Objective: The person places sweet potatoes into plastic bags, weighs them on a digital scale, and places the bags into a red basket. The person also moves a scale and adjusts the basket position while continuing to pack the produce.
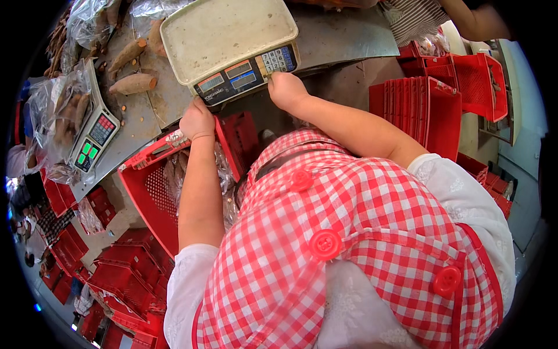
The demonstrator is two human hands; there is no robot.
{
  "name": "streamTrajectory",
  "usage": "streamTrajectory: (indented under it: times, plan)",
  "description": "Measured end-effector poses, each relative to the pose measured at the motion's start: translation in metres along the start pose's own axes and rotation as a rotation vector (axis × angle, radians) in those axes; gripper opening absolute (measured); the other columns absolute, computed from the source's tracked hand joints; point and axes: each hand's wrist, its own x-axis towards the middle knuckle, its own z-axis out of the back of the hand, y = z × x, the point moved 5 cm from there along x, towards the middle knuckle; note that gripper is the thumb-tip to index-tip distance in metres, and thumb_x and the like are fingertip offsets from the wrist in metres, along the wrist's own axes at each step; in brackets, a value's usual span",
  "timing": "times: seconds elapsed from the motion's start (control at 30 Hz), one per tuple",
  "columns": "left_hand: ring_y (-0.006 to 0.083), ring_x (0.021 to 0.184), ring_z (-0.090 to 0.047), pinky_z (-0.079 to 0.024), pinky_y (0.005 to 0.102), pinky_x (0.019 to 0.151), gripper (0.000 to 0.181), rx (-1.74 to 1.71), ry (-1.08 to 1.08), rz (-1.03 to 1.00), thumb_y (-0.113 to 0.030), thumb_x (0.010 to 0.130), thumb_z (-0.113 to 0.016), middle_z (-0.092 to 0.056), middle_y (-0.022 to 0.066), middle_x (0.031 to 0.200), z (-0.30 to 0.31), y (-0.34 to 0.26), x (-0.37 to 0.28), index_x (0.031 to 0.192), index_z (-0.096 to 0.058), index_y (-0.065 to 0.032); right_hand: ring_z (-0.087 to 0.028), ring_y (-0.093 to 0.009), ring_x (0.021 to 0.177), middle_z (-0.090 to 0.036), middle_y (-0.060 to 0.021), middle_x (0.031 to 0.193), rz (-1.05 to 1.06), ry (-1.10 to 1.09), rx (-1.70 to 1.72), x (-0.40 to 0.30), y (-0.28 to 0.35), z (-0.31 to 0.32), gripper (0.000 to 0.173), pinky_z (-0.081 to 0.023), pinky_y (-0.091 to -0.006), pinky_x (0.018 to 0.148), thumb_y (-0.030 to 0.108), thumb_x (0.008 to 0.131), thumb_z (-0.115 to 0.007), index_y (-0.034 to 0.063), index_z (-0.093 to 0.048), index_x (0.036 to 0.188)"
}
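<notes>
A digital weighing scale (231,39) with a bare, stained tray stands at the edge of the metal table, its keypad and displays facing me. My left hand (198,120) is at the near left corner of the scale, fingers curled against its edge. At the lower right corner, just below the keypad, my right hand (286,90) has its fingers bent onto the front edge. Both hands' fingertips are partly hidden by the scale's body. Two brown root tubers with cut orange ends, one (133,83) nearer me and another (127,54) behind, lie left of the scale.
A second scale (96,135) bears a clear plastic bag of roots (69,113) at left. Below my left arm is a red plastic crate (150,205) holding bagged roots. Stacked red crates (409,113) stand at right. Another person's arm (477,22) shows at top right.
</notes>
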Motion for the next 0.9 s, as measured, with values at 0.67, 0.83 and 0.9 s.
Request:
streamTrajectory:
  times: [0.67,0.83,0.9]
  plan:
    - [0.0390,0.069,-0.061,-0.047,0.0473,0.062,0.045,0.008,0.042,0.017,-0.037,0.093,-0.029,-0.064,0.0187,0.076,0.002,-0.004,0.001,0.089,-0.065,-0.0098,-0.060,-0.036,0.061,-0.060,-0.0232,0.067,-0.056,0.097,0.361,0.001,-0.016,-0.006,0.029,-0.048,-0.0450,0.061,0.018,0.086,-0.045,-0.0055,-0.058,0.075]
    - [0.0389,0.072,-0.062,-0.047,0.0474,0.064,0.046,0.043,0.066,0.050,-0.038,0.093,-0.028,-0.065,0.0188,0.079,-0.004,0.001,0.001,0.092,-0.065,-0.0102,-0.058,-0.044,0.077,-0.059,-0.0271,0.078,-0.014,0.025,0.232,0.006,-0.013,-0.006,0.029,-0.046,-0.0493,0.071,0.020,0.083,-0.047,-0.0044,-0.061,0.076]
    - [0.0389,0.072,-0.062,-0.048,0.0472,0.064,0.047,0.015,0.056,0.061,-0.038,0.093,-0.027,-0.065,0.0188,0.080,-0.005,0.002,0.001,0.093,-0.065,-0.0107,-0.059,-0.043,0.075,-0.060,-0.0271,0.078,0.027,-0.013,0.121,0.007,-0.009,-0.004,0.028,-0.046,-0.0487,0.071,0.019,0.083,-0.047,-0.0040,-0.061,0.076]
